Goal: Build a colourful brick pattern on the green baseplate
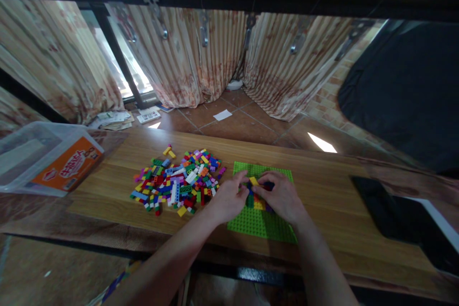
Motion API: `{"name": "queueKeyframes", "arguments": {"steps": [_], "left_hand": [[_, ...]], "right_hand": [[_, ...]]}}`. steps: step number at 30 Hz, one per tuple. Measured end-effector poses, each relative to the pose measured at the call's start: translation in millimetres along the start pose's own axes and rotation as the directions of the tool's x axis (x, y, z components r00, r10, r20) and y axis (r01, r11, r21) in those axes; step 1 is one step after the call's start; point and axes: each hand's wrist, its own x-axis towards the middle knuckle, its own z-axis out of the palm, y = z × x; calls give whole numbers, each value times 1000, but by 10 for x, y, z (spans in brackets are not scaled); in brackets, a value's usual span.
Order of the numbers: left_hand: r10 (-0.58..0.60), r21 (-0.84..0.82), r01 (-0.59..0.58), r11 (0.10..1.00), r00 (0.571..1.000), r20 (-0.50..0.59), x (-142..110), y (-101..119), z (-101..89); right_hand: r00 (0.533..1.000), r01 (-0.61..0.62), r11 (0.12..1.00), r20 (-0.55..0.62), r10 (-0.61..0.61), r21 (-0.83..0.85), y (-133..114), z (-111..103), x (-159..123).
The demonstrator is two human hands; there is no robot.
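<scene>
The left hand (pixel 229 198) and right hand (pixel 281 193) partly hide coloured bricks (pixel 259 204) on the green baseplate (pixel 254 224); fingers bend beside a yellow brick (pixel 254 181) there, whether gripping I cannot tell. A plastic bin (pixel 59 153) is cut off.

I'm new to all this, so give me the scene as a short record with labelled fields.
Surface: wooden table
Left hand: over green plate, fingertips near yellow block
Right hand: fingertips at yellow block; grip unclear
Green plate: carries coloured blocks, partly hidden by hands
Loose blocks: mixed-colour pile left of plate
Plastic box: clear, orange label, at left
</scene>
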Motion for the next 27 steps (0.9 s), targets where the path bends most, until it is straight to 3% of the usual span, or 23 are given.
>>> {"name": "queueKeyframes", "arguments": {"steps": [6, 20, 27], "left_hand": [[-8, -19, 8, 1000, 1000, 2, -7, 7, 8], [-44, -122, 42, 992, 999, -10, -82, 53, 43], [-77, -42, 76, 996, 997, -24, -88, 94, 7]], "right_hand": [[998, 16, 1000, 66, -16, 8, -57, -23, -20], [993, 92, 995, 77, -90, -25, -34, 25, -23], [993, 89, 996, 82, -87, -16, 35, 26, 31]]}}
